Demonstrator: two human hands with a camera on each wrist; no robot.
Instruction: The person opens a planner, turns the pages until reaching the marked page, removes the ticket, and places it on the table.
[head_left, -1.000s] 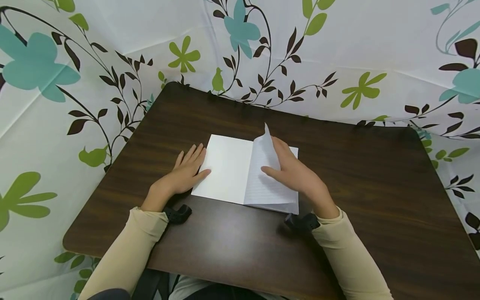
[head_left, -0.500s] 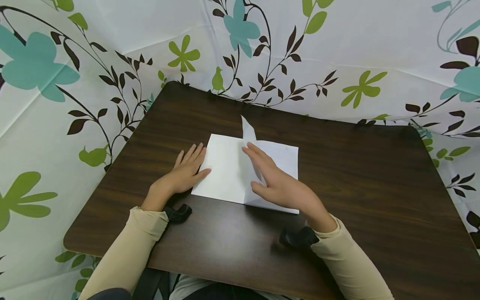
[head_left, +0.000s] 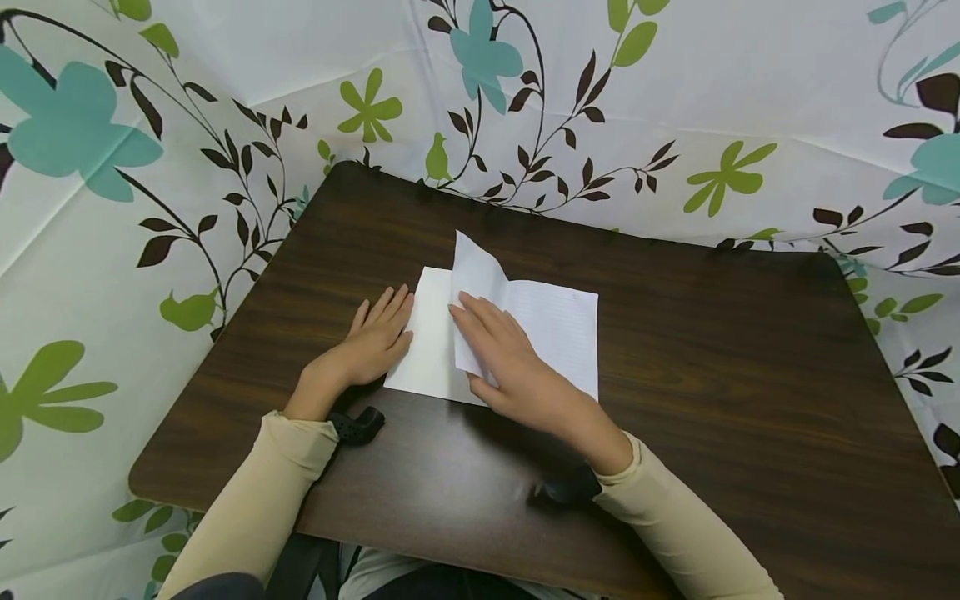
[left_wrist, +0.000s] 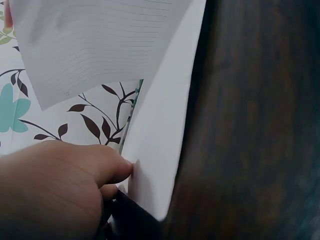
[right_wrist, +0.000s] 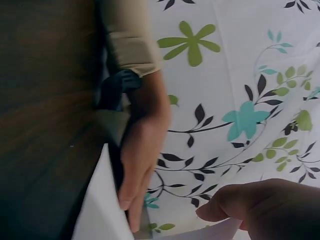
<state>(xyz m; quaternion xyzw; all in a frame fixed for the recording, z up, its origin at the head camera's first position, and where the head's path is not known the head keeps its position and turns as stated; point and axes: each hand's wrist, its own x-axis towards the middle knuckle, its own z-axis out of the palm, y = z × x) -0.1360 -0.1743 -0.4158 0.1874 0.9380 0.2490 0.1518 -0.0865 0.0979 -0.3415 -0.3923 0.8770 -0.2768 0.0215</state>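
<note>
An open notebook [head_left: 558,329] lies on the table, with a blank white left side [head_left: 431,358] and faintly lined paper on the right. One lined leaf [head_left: 474,260] stands raised and leans left over the blank side; its ruling shows in the left wrist view. My right hand [head_left: 521,371] lies against that leaf with its fingers extended, the thumb lower near the leaf's bottom edge. My left hand [head_left: 367,342] rests at the notebook's left edge, fingers straight, thumb touching the blank side. The right hand covers part of the notebook's lower middle.
Beneath the notebook is a dark wood-grain table [head_left: 720,400]. A white cloth [head_left: 600,108] with leaf and flower prints hangs along its back and sides. Dark wrist-worn devices sit below both hands, the left one [head_left: 358,425] plainly visible.
My right hand has moved left across the notebook, carrying the lined leaf from the right side over the middle onto the left. The left hand has stayed almost still.
</note>
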